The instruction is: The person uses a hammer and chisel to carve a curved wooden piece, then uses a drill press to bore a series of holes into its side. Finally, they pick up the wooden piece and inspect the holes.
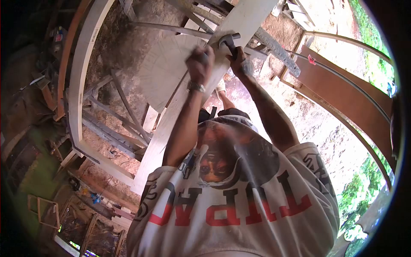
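My right hand (238, 62) is closed around the handle of a claw hammer (230, 41), whose metal head is over a long pale wooden board (171, 112). To its left, my left hand (200, 64) is curled and smeared by motion above the same board. A small dark thing shows at its fingers, too blurred to name. A watch (195, 87) is on my left wrist. Beside the board, partly under it, lies a round pale wooden panel (160, 70) with marks near its edge.
A curved pale wooden frame (77, 92) stands at the left. Grey timber supports (109, 132) cross below the board. A brown curved panel (338, 88) and a cable (351, 85) are on the right. Sawdust covers the ground, and a foot (221, 87) shows beneath the board.
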Demonstrator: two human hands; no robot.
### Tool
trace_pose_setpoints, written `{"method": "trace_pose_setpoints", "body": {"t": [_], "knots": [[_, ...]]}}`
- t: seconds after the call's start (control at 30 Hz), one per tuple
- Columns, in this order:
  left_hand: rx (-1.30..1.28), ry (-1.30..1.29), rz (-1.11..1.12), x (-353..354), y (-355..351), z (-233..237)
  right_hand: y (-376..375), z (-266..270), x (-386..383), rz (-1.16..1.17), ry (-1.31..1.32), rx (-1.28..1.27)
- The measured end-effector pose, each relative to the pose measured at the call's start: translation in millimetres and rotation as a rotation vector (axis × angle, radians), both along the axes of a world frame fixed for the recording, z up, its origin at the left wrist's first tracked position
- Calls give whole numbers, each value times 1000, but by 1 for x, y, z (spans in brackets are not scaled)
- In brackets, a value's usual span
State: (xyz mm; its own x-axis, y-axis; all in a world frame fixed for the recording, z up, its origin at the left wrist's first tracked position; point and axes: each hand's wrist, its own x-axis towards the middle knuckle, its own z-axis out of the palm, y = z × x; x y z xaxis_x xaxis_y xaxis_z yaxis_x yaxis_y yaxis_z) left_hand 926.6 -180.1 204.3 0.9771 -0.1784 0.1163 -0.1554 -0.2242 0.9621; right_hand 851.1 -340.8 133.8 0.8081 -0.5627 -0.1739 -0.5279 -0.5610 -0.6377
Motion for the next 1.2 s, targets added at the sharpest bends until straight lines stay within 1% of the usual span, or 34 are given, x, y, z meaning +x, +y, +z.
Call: {"method": "trace_pose_setpoints", "body": {"t": [0.03, 0.07, 0.1, 0.13, 0.17, 0.23, 0.27, 0.37, 0.4, 0.43, 0.47, 0.5, 0.53, 0.6, 0.67, 0.7, 0.77, 0.8, 0.87, 0.9, 0.97, 1.0, 1.1, 1.2], "knots": [[14, -66, -23, -10, -2, -4, -3, -10, 2, -10, -5, -26], [-24, -62, 59, -12, -3, -7, -1, -9, 5, -24, -11, -51], [7, -62, 25, -14, 0, -10, -1, -9, 11, -41, -18, -78], [-16, -143, 3, -13, -1, -16, 0, -10, 14, -59, 9, -62], [-37, -215, -9, -16, 1, -18, 2, -14, 9, -44, -41, -103], [31, -316, 0, -24, -2, -15, -2, -16, 18, -8, -178, -194], [49, -268, -32, -23, 1, -11, -3, -17, 21, 10, -213, -195], [98, -261, -70, -8, 9, -5, -9, -40, 40, 11, -261, -250], [87, -219, -9, 4, 8, 1, -5, -15, 47, 74, -262, -271], [99, 25, 121, 13, 5, 8, -1, -2, 51, 71, -249, -266], [-11, 142, 178, 31, 4, 20, 2, 7, 54, 64, -233, -262], [-121, 262, 233, 49, 4, 19, 2, 9, 53, 55, -215, -257], [-152, 249, 192, 58, 4, 6, -2, 2, 50, 64, -224, -259], [-72, 214, 149, 51, 3, 13, -6, -11, 51, 75, -255, -260], [16, 133, 116, 37, 2, 29, -3, -13, 46, 17, -208, -245], [-101, 0, 79, 29, 0, 24, -3, -12, 46, -14, -186, -239], [-180, -71, 144, 20, -9, 12, -8, -14, 45, 60, -171, -390], [-237, -9, 179, 18, -9, 9, -11, -14, 43, 101, -163, -465], [-355, 114, 240, 21, -10, 6, -11, -13, 42, 57, -138, -349], [-369, 27, 277, 29, -10, 4, -10, -11, 42, 34, -125, -290], [-347, 133, 327, 39, -3, 8, -10, -10, 43, 25, -192, -294], [-440, 189, 327, 44, -5, 6, -9, -10, 41, 22, -224, -292], [-572, 171, 309, 52, -5, 2, -10, -11, 45, 26, -280, -312], [-591, 170, 271, 51, -5, -2, -9, -10, 44, 14, -250, -319]]}}
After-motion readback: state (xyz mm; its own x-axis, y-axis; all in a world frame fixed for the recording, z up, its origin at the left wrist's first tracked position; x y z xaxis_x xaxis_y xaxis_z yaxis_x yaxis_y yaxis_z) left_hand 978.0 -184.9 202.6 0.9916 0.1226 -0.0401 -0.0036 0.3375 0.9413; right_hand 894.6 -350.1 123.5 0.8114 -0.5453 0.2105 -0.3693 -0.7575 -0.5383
